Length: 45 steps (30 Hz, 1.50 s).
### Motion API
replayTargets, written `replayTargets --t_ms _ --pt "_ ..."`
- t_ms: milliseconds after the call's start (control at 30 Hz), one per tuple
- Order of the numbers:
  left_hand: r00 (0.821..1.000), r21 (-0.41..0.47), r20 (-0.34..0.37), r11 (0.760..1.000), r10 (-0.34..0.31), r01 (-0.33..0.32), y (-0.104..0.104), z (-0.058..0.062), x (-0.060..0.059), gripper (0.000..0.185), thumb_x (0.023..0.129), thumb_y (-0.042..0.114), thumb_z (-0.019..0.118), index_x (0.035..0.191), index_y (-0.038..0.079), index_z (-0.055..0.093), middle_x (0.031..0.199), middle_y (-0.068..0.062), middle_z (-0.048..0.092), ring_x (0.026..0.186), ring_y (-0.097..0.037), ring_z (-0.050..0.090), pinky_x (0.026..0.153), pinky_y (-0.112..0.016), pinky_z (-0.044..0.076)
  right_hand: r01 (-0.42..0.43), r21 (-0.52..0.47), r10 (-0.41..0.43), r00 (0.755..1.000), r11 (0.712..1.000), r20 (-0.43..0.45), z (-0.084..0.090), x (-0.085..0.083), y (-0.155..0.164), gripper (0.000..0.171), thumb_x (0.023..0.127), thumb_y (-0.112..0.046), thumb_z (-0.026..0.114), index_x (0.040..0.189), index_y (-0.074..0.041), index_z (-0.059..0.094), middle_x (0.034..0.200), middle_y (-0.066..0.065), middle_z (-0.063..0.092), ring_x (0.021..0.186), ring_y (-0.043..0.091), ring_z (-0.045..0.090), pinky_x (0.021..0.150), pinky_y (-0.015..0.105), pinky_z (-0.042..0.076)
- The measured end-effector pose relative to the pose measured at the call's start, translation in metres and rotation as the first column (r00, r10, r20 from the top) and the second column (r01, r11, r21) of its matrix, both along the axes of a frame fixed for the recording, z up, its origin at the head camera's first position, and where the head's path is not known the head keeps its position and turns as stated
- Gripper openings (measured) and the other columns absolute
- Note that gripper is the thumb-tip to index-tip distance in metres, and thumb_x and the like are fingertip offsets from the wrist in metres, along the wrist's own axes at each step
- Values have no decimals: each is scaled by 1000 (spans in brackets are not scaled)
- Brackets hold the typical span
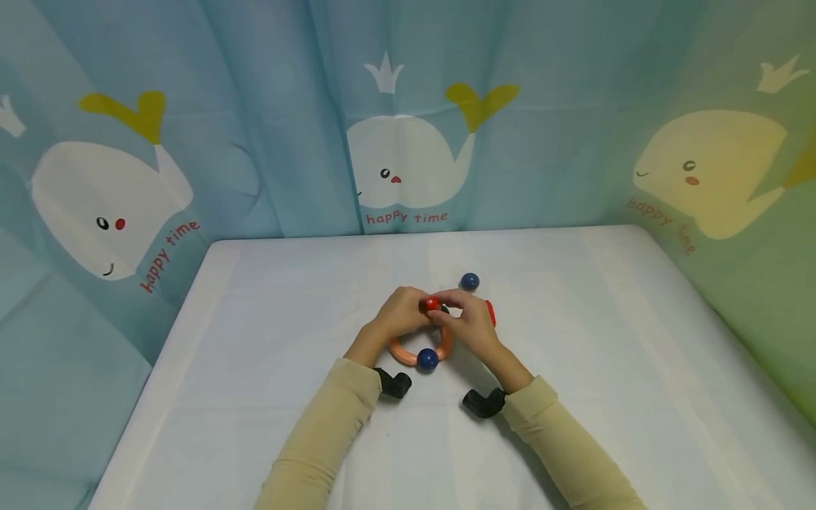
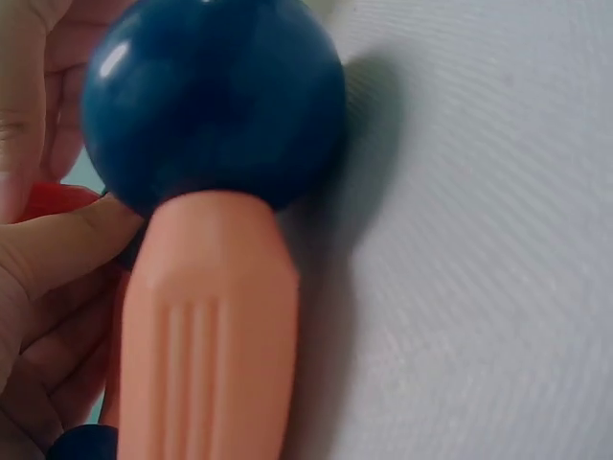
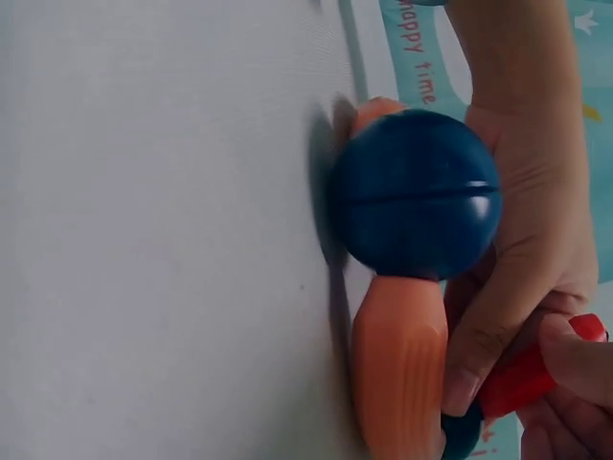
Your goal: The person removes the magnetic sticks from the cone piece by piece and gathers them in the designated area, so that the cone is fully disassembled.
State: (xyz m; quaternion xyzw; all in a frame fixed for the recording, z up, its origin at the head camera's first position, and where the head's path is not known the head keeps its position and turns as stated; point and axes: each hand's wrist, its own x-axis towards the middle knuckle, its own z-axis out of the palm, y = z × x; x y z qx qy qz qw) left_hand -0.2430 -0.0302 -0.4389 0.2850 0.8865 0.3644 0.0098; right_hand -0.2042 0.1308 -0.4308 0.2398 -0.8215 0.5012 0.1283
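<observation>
A ring of curved orange rods (image 1: 403, 354) joined by blue balls lies under both hands; its near ball (image 1: 428, 360) shows in all three views. My left hand (image 1: 400, 312) grips the ring's far side, thumb beside another blue ball (image 3: 462, 433) that is mostly covered by fingers. My right hand (image 1: 473, 320) pinches a short red rod (image 3: 522, 381) between thumb and fingers. This red rod stands up from that far ball, its lower end against it. In the left wrist view, an orange rod (image 2: 213, 316) and the near ball (image 2: 215, 101) hide much of the hands.
A loose blue ball (image 1: 469, 282) lies on the white table (image 1: 287, 297) beyond my hands. Another red piece (image 1: 491, 313) shows just past the right hand. Black wrist mounts (image 1: 484, 403) sit at both cuffs. A whale-print curtain (image 1: 280, 127) hangs behind the table.
</observation>
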Motion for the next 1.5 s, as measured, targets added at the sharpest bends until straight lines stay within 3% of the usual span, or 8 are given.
replayTargets --t_ms 333,433,600,667,833,1033,1333,1500 --pt "1000 -20 12 1000 8 -8 3 1 0 12 73 17 78 81 9 72 69 6 63 62 -7 49 60 -19 41 58 29 -58 998 998 -9 3 5 2 24 70 -1 77 92 4 69 90 14 67 87 27 63 77 40 50" --pt "1000 -25 6 1000 5 -4 3 1 0 13 74 18 77 82 10 72 70 6 63 62 -7 49 60 -19 41 71 -6 -71 997 997 -16 6 8 1 24 71 -1 77 92 4 69 89 14 68 85 28 64 75 42 51" --pt "999 -8 36 1000 11 -11 2 1 1 12 73 21 79 74 12 69 59 9 56 57 -7 46 55 -20 38 88 -36 -88 996 996 -15 42 22 -8 21 73 4 74 92 10 67 88 20 66 84 33 63 72 45 51" --pt "999 -2 51 1000 9 -9 2 -1 0 12 73 21 79 75 14 70 58 10 55 58 -6 47 55 -20 38 88 -47 -87 996 995 12 45 20 -7 20 73 5 73 92 11 66 87 22 66 84 34 63 71 46 51" --pt "998 -6 62 1000 0 0 2 -4 0 18 75 24 78 88 14 74 68 12 62 65 -5 51 61 -20 42 111 -46 -108 991 993 74 22 4 10 24 75 -5 75 96 6 68 89 17 67 84 29 64 72 37 52" --pt "995 -32 99 999 9 -6 2 -3 1 31 76 25 76 103 10 72 82 8 66 72 -6 52 66 -19 43 199 -43 -189 966 979 179 22 2 32 30 76 -12 76 99 5 68 91 16 68 84 24 64 68 18 49" --pt "992 -44 124 999 36 -31 4 -2 2 33 76 27 76 106 12 71 88 7 67 74 -5 53 68 -18 44 289 -61 -259 919 955 298 24 3 62 34 78 -16 75 103 5 66 96 18 66 79 8 63 71 18 49" --pt "991 -36 126 999 38 -33 4 -1 3 33 76 26 76 105 11 71 89 6 67 76 -6 54 69 -18 44 326 -53 -288 891 944 350 21 5 78 37 79 -19 74 105 6 65 98 19 65 79 6 61 72 17 49"
